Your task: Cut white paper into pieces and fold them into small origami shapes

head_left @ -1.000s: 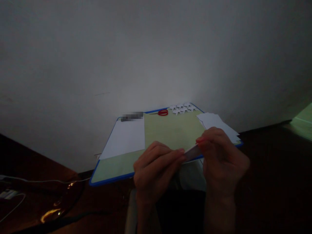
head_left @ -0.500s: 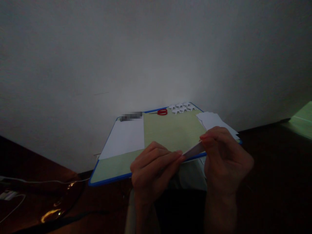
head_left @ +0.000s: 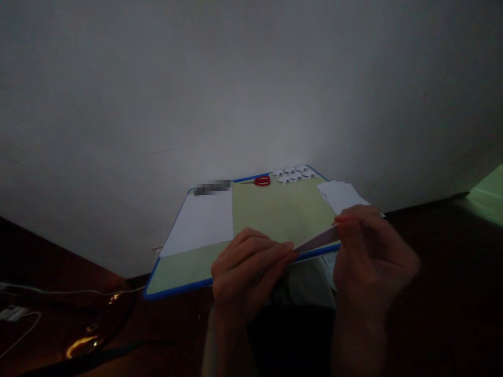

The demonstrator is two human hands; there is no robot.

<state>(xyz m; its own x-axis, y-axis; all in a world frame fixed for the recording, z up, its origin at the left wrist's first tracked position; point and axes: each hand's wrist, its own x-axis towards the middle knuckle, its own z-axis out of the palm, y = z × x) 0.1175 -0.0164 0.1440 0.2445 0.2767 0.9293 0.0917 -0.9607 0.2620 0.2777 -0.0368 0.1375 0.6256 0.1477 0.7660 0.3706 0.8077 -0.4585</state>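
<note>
Between my hands, above the near edge of a small table (head_left: 283, 209), is a narrow folded piece of white paper (head_left: 317, 240). My left hand (head_left: 249, 272) pinches its left end between thumb and fingers. At the other end, my right hand (head_left: 369, 256) is closed on the paper with thumb and forefinger. The fingers cover both ends, so the paper's full shape is hidden. Several small folded white paper pieces (head_left: 294, 174) lie in rows at the table's far right corner.
Red-handled scissors (head_left: 262, 181) lie near the back edge. A white sheet (head_left: 202, 217) covers the table's left part; a blurred-out dark object (head_left: 212, 187) sits at its top. Loose white paper (head_left: 341, 192) is at the right. Behind rises a wall (head_left: 251, 94); a white cable (head_left: 78, 291) runs at lower left.
My right hand has moved a little to the right, away from the left, and more of the paper strip shows between them. My left hand has hardly moved.
</note>
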